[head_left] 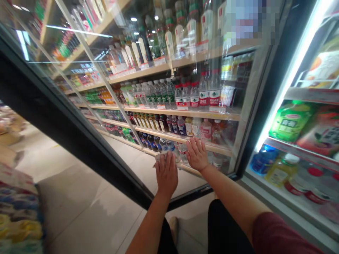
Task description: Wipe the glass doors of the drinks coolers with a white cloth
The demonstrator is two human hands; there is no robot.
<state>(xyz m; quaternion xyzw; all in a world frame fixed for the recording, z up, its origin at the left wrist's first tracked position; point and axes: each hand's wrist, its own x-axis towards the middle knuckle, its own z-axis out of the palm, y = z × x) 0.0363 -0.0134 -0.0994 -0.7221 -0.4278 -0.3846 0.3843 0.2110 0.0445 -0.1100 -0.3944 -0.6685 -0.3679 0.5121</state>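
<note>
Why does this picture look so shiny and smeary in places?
Head view: pale streaks, seemingly reflected lights, cross the glass door; head view, right side: a light strip glares white; head view, lower left: the packs look blurry; head view, upper right: a blocky patch hides details.

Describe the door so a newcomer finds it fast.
Find the lit cooler at right. Left of its light strip is the door, with left hand and right hand at its glass. Its thick black frame sets it apart from the pale wooden shelves.
</note>
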